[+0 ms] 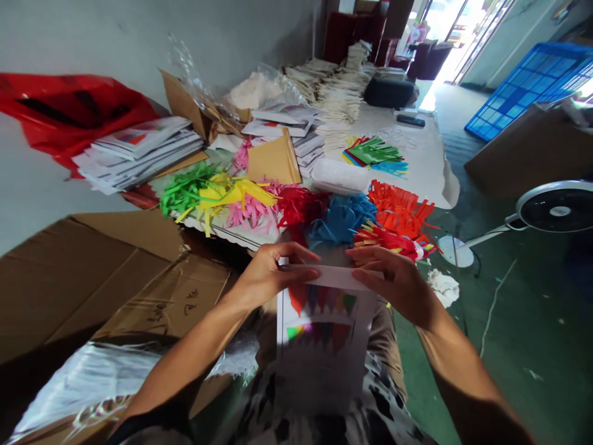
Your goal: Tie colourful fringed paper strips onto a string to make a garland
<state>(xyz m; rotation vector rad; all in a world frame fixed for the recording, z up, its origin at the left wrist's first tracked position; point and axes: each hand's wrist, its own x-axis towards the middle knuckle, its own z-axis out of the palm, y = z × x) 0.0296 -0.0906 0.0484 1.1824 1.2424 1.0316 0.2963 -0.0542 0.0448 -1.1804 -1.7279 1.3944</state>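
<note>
Between my two hands, above my lap, hangs a white printed sheet (pixel 319 371) with rows of coloured pennants pictured on it; whether it is plain paper or a flat bag I cannot tell. Its top edge is folded over into a pale strip. My left hand (pixel 285 269) pinches the left end of that strip with thumb and fingers. At the right end, my right hand (pixel 384 272) pinches it the same way. Just beyond my hands lie bunches of fringed paper, among them a blue bunch (pixel 345 217), a dark red bunch (pixel 303 207) and an orange-red bunch (pixel 401 210).
Stacked printed sheets (pixel 143 151) lie at the table's left, near a red bag (pixel 69 117). A brown envelope (pixel 273 159) and a clear plastic tray (pixel 340 176) sit mid-table. Open cardboard boxes (pixel 120 278) flank my left side. A fan (pixel 556 210) stands right, below a blue crate (pixel 532 86).
</note>
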